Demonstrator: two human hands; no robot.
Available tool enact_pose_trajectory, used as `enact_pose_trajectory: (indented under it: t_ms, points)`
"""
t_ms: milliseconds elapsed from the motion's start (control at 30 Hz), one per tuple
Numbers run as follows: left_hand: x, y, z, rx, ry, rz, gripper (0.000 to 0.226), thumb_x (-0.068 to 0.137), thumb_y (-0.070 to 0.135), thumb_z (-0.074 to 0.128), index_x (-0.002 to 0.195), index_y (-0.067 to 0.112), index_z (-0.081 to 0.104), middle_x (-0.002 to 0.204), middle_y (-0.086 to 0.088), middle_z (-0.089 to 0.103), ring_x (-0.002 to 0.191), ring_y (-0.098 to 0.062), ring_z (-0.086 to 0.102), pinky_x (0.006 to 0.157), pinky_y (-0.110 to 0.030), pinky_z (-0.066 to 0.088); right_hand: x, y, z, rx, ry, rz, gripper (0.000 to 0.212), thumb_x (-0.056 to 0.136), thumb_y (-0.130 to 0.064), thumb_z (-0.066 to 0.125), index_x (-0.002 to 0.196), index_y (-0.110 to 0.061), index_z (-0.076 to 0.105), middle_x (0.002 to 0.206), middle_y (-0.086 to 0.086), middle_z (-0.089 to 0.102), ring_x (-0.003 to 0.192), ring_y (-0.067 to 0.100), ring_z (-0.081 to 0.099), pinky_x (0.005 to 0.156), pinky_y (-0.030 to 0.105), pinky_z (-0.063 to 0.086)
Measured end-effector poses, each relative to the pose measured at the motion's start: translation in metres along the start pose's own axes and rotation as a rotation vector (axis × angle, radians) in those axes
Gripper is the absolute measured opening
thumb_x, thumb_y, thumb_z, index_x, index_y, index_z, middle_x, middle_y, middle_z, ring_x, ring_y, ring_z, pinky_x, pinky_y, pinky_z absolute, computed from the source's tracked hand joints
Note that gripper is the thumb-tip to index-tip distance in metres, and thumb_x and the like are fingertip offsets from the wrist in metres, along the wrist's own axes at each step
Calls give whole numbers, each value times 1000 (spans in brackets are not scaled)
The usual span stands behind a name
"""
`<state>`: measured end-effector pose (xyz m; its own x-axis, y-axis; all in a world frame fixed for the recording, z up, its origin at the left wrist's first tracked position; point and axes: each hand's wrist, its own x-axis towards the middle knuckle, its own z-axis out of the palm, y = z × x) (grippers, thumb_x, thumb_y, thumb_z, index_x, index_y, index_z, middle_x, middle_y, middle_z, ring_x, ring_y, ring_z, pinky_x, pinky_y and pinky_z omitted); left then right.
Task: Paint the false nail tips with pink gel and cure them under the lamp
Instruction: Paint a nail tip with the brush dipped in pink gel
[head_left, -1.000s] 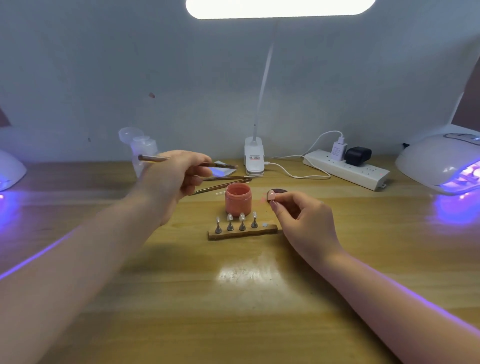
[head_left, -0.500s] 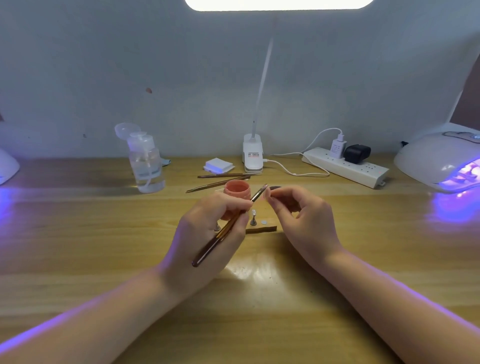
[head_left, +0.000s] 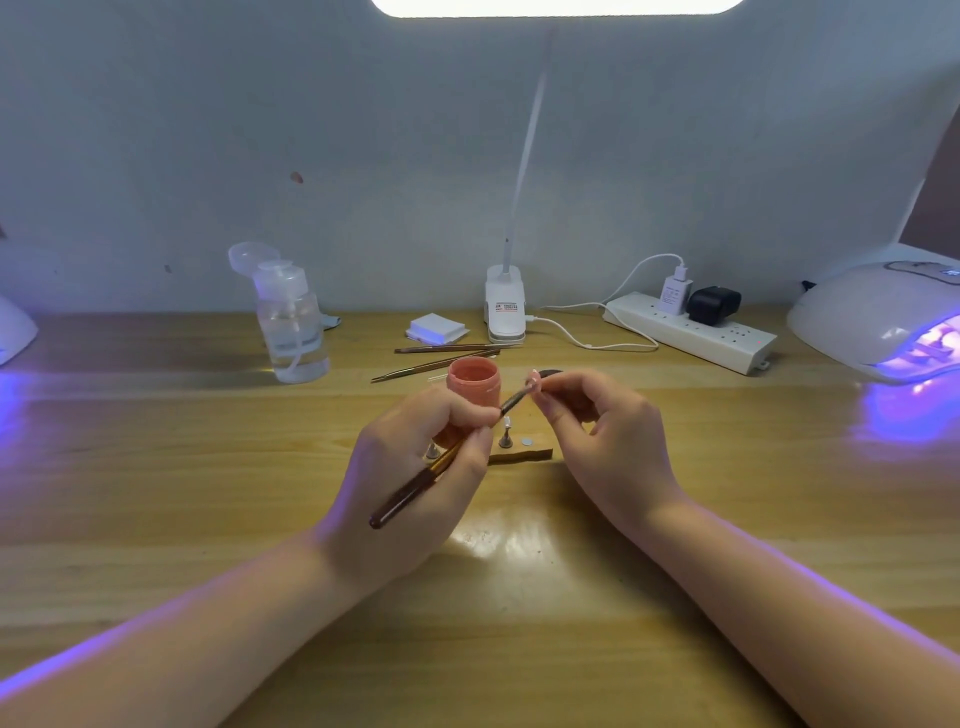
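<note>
Now that the left hand has brought its gripped brush from beyond the gel pot, bristles meet the nail tip pinched by the right hand. Painting looks to be starting.

The light wooden bench has a smooth, varnished finish with visible grain, and it throws back a glossy patch of light between the forearms. The round pink plastic gel pot looks matt. The brown-handled brush with a gold metal ferrule has a shiny, lacquered handle. The small brown wooden strip holder looks dull, and the pegs standing on it gleam like metal. The clear plastic pump bottle is transparent and smooth, with a frosted cap. The white domed plastic curing lamp has a smooth, glossy shell. The white plastic power strip is smooth with a soft sheen.
</note>
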<state>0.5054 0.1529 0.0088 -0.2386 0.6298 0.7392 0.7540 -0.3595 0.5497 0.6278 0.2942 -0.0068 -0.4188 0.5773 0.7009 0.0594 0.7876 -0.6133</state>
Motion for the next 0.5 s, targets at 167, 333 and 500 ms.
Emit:
enact_pose_trajectory:
  t_ms: [167, 333, 500]
  points:
    - [0, 3, -1, -57, 44, -42, 11, 88, 21, 58, 94, 15, 65, 89, 12, 66, 84, -7, 63, 72, -13, 45, 0, -1, 1, 22, -11, 14, 9, 88, -12, 69, 96, -11, 73, 81, -2, 71, 73, 14, 64, 67, 35, 52]
    - [0, 1, 0, -32, 15, -55, 12, 87, 18, 60, 93, 11, 68, 84, 7, 67, 79, -9, 62, 71, -15, 46, -1, -2, 1, 35, -13, 7, 10, 87, -8, 69, 96, -11, 73, 80, -4, 70, 72, 12, 64, 68, 33, 52]
    - [0, 5, -2, -73, 42, -67, 18, 86, 26, 55, 91, 13, 66, 83, 8, 67, 79, -12, 63, 70, -15, 47, -1, -3, 1, 24, -16, 5, 8, 88, -11, 69, 95, -9, 72, 79, -1, 70, 71, 15, 64, 66, 35, 52]
